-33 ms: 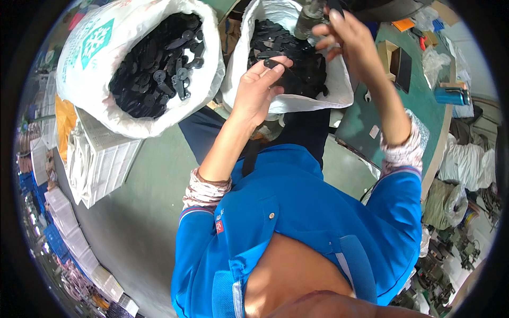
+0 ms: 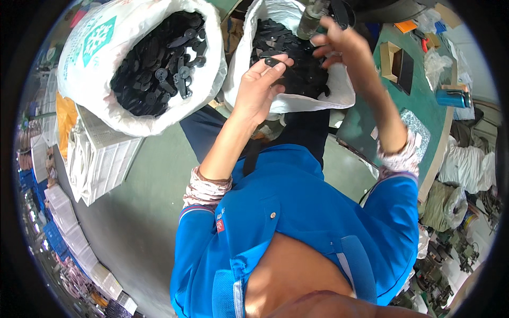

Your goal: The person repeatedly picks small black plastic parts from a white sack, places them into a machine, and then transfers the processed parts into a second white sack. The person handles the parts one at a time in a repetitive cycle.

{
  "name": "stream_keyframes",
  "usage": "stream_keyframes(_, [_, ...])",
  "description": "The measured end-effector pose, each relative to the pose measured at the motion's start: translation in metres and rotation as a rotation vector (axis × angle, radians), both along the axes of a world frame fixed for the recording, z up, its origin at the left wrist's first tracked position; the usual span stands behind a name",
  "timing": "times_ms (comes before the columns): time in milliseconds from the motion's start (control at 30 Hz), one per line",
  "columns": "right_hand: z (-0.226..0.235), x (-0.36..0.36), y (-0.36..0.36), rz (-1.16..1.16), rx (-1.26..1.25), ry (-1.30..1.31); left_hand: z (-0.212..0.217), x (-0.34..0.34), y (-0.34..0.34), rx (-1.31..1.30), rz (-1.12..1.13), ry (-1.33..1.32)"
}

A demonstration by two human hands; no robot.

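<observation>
Left hand (image 2: 258, 87) pinches black part (image 2: 275, 62) over right bag (image 2: 249, 63). Right hand (image 2: 339, 45) above bag, fingers bent, grip unclear, near grey tool (image 2: 309, 18). Loose pinch could drop part back into bag.

Green floor and green-topped bench with their loads

The green floor (image 2: 159, 196) bears a white sack of black parts (image 2: 143, 63); just beside this sack, toward the lower left, stand white slatted crates (image 2: 101, 153). Well to the sack's right runs the green bench (image 2: 371, 122), carrying an open cardboard box (image 2: 398, 62), a blue can (image 2: 452, 98) and a speckled sheet (image 2: 416, 130).
</observation>
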State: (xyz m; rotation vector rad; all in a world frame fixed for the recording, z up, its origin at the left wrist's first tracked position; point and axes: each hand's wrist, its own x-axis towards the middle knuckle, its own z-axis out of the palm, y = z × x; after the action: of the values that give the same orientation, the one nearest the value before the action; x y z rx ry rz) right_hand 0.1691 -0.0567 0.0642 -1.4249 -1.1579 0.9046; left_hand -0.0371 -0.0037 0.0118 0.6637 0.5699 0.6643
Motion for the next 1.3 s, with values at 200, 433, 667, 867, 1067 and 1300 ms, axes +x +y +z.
stream_keyframes(200, [-0.048, -0.072, -0.049, 0.095, -0.219, 0.100, -0.008, 0.002, 0.000, 0.056, -0.023, -0.044])
stream_keyframes(433, [-0.048, -0.083, -0.048, 0.024, -0.129, 0.245, -0.024, -0.060, 0.068, 0.417, 0.291, 0.310])
stream_keyframes(667, [-0.063, -0.098, -0.057, 0.019, -0.126, 0.253, -0.016, -0.163, 0.166, 1.351, 0.575, 1.539])
stream_keyframes(867, [-0.062, -0.115, -0.062, 0.000, -0.090, 0.239, -0.004, -0.132, 0.198, 1.122, 0.101, 2.086])
stream_keyframes(1067, [-0.061, -0.111, -0.073, -0.026, -0.084, 0.189, -0.003, -0.150, 0.227, 1.222, -0.041, 2.029])
stream_keyframes(1300, [-0.066, -0.116, -0.077, 0.003, -0.037, 0.102, -0.013, -0.148, 0.235, 1.187, 0.081, 2.136])
